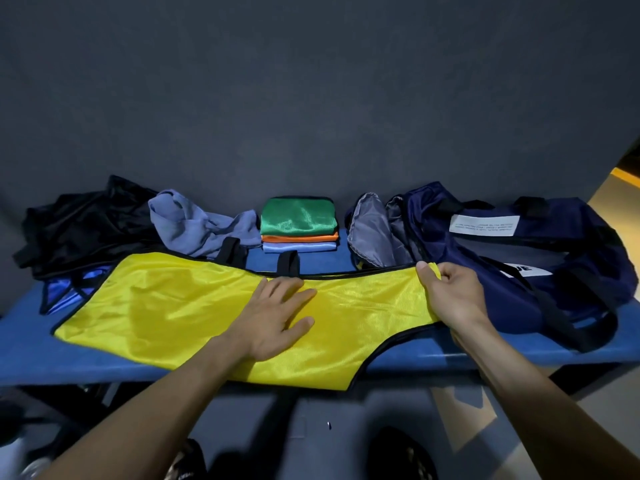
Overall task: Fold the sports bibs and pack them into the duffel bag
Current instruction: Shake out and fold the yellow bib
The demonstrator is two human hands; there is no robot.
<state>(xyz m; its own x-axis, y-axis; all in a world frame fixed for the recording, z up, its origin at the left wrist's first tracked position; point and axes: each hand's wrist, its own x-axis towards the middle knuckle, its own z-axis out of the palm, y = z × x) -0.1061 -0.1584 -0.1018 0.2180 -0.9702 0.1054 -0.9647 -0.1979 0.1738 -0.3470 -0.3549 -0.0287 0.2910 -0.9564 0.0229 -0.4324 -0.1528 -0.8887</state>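
Navy duffel bag [519, 258] gapes; right hand [450, 296] pinches yellow bib [194, 317], left hand [277, 317] flat, splayed.

A bib [194, 306] lies spread along the front of the bench [52, 355]. Behind it at centre sits a stack of folded bibs [299, 225]; unfolded bibs [86, 223] are heaped behind its left end, a duffel bag [502, 258] at its right.

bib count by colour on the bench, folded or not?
Yellow bib: 1
Green bib: 1
Orange bib: 1
Light blue folded bib: 1
Grey-blue crumpled bib: 1
Royal blue bib: 1
Black crumpled pile: count unclear
Total: 6 plus black pile
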